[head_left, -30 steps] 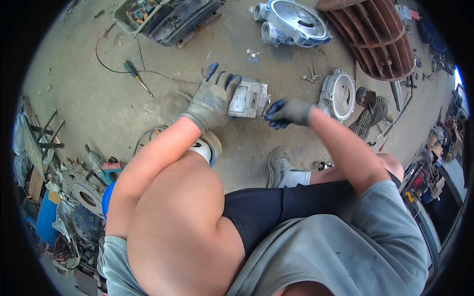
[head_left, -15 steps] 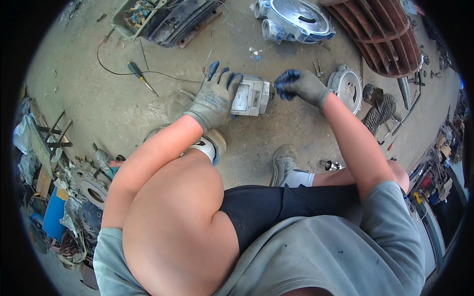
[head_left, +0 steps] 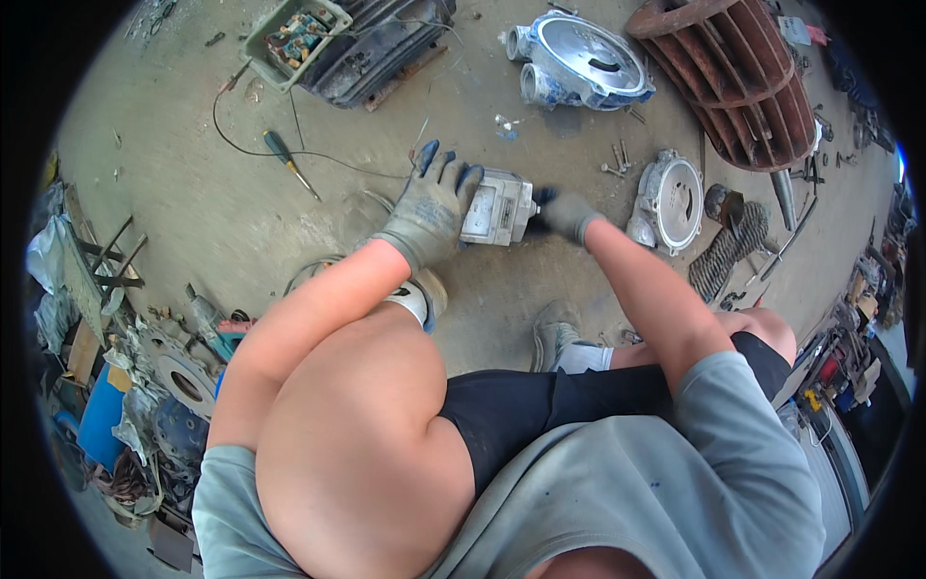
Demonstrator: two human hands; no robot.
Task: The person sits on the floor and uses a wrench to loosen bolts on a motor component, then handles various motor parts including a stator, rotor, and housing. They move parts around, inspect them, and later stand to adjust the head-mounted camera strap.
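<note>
A grey box-shaped hand-cranked insulation tester (head_left: 500, 214) with a dial window sits on the floor in front of me. My left hand (head_left: 432, 205), in a grey glove with blue fingertips, grips its left end, some fingers spread along the far side. A thin dark test lead (head_left: 333, 157) runs to that hand from the left. My right hand (head_left: 567, 214), gloved alike and blurred by motion, is closed at the crank on the tester's right end. Its fingers hide the crank handle. A motor (head_left: 371, 53) with an open terminal box (head_left: 258, 46) stands at the far left, loose wires leading from it.
A screwdriver (head_left: 289, 164) lies left of the tester. Beyond it are a pump casing (head_left: 584, 60) and a large rusty finned cylinder (head_left: 723, 82). A round metal cover (head_left: 670, 203), bolts (head_left: 618, 157) and a coil spring-like part (head_left: 730, 253) lie to the right. Scrap parts crowd the left.
My right hand has moved down and nearer to the tester's right end. My left hand stays at the left end. The whole view has shifted slightly.
</note>
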